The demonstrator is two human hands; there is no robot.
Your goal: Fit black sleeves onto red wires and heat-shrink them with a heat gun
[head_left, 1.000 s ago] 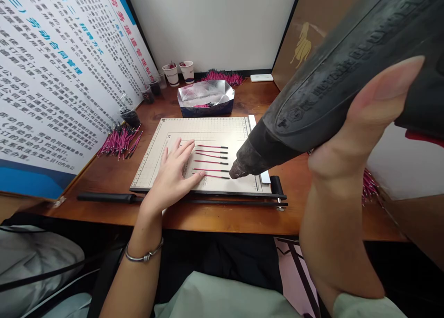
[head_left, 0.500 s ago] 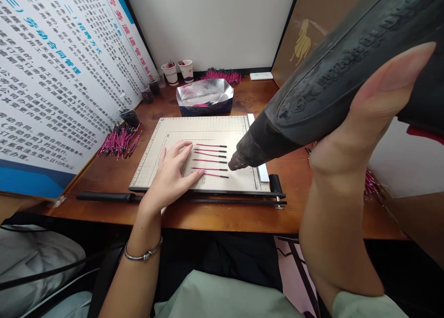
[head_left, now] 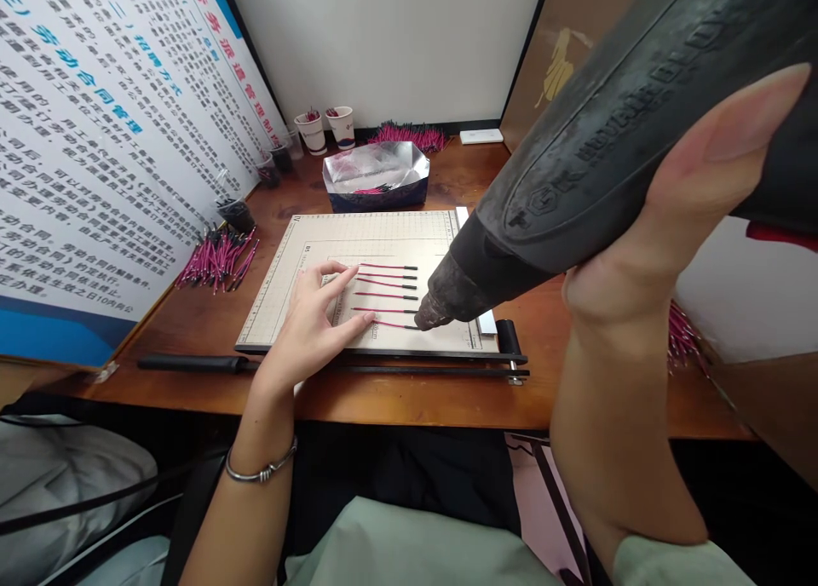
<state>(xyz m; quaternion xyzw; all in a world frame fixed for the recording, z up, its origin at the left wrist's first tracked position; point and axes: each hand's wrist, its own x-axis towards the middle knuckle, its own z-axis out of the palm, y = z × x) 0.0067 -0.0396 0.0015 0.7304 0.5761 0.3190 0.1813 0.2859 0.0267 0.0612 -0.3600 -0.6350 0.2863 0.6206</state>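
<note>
My right hand (head_left: 671, 211) is wrapped around a large black heat gun (head_left: 575, 156), which slants down to the left. Its nozzle is over the right end of the nearest wire, close to the black sleeve there; whether they touch I cannot tell. Several short red wires (head_left: 382, 295) with black sleeves on their right ends lie in a spaced row on the cream board of a paper trimmer (head_left: 272, 292). On the board's left part rests my left hand (head_left: 307, 313), fingers spread, its thumb tip at the left end of the nearest wire and its fingertips by the farther ones.
Behind the board stands a foil-lined box (head_left: 377, 198) with wires inside. Wire piles lie at left (head_left: 217, 258), at the back (head_left: 409, 136) and at right (head_left: 683, 339). Paper cups (head_left: 341, 128) and small plastic cups (head_left: 236, 215) stand beyond. The trimmer's handle (head_left: 192, 363) runs along the front.
The heat gun's nozzle has moved slightly toward me and left, from beside the middle wires to the nearest wire's sleeve. My left hand stays almost in place.
</note>
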